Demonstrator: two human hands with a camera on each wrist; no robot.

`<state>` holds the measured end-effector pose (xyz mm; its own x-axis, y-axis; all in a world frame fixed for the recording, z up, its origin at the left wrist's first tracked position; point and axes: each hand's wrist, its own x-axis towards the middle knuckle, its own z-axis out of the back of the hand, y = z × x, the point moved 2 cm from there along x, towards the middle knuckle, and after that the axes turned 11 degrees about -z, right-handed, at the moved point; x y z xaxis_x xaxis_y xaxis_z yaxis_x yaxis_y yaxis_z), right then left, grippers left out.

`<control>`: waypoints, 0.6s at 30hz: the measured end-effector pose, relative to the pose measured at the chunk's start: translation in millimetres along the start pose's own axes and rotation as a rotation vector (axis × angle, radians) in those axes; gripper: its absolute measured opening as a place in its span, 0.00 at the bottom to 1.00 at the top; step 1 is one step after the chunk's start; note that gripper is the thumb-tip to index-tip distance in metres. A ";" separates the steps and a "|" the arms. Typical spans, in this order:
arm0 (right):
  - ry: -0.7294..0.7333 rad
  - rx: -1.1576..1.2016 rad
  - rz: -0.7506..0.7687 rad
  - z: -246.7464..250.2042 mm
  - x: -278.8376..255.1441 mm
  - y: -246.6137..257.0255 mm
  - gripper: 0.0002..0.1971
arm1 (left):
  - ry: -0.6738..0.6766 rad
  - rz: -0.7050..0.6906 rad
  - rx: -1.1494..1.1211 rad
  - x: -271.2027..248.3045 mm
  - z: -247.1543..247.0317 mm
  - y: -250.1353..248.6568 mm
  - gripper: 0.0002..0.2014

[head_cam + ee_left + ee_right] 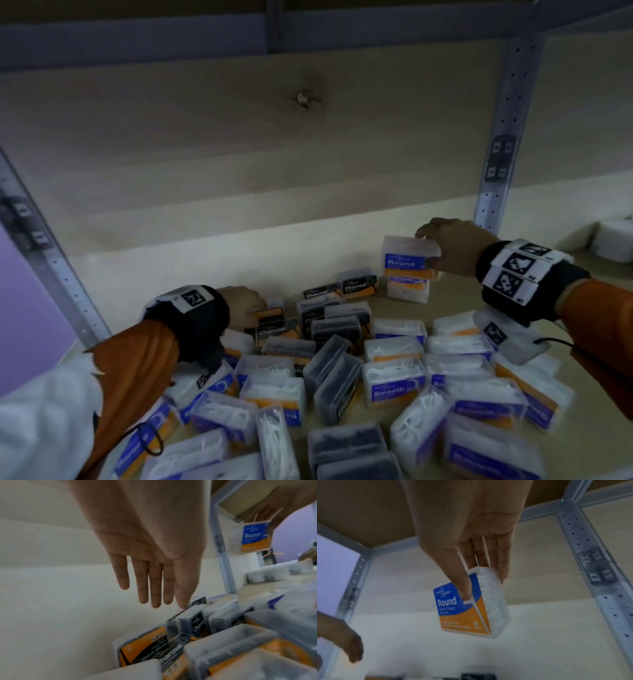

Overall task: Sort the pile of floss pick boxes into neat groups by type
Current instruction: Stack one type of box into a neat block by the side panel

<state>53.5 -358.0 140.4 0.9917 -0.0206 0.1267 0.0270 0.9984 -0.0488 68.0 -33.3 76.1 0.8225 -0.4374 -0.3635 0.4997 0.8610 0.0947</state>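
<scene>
My right hand (426, 249) pinches a clear "Round" floss pick box (406, 254) with a blue and orange label, thumb on the label (467, 609) and fingers behind it. It hangs just above another clear box (407, 290) standing by the back board. My left hand (248, 308) is open with straight fingers (155, 588) over the black "Charcoal" boxes (274, 329) at the back left; one fingertip touches a dark box (188, 616). More Charcoal boxes (356, 286) stand in a row at the back. A mixed pile with "Smooth" boxes (394, 390) covers the front of the shelf.
A wooden back board (274, 154) closes the shelf. Perforated metal uprights stand at the right (496, 164) and the left (51, 257). White bundles (613, 240) lie in the neighbouring bay on the right. Bare shelf shows right of the clear box.
</scene>
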 end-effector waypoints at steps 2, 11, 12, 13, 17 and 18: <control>-0.033 0.052 0.007 13.7 -16.0 6.9 0.29 | -0.017 -0.010 -0.035 -19.2 -4.0 -5.4 0.21; -0.126 0.309 0.234 34.7 -110.2 60.9 0.24 | -0.068 -0.054 -0.040 -119.9 -43.7 -24.9 0.22; -0.116 0.346 0.262 31.7 -121.0 69.1 0.24 | -0.067 -0.054 -0.056 -128.2 -50.8 -26.3 0.22; -0.102 0.385 0.290 28.0 -131.4 77.5 0.25 | -0.059 -0.046 -0.089 -135.5 -58.0 -27.7 0.22; -0.032 0.515 0.392 8.1 -170.6 113.9 0.24 | -0.021 -0.002 -0.170 -155.8 -84.8 -28.4 0.24; -0.012 0.538 0.410 2.2 -178.9 123.3 0.23 | -0.020 0.006 -0.184 -159.1 -90.6 -26.4 0.25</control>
<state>-120.8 -231.1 114.0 0.9067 0.3631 0.2145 -0.4209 0.8121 0.4042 -100.7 37.1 47.5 0.8314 -0.4358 -0.3446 0.4385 0.8956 -0.0747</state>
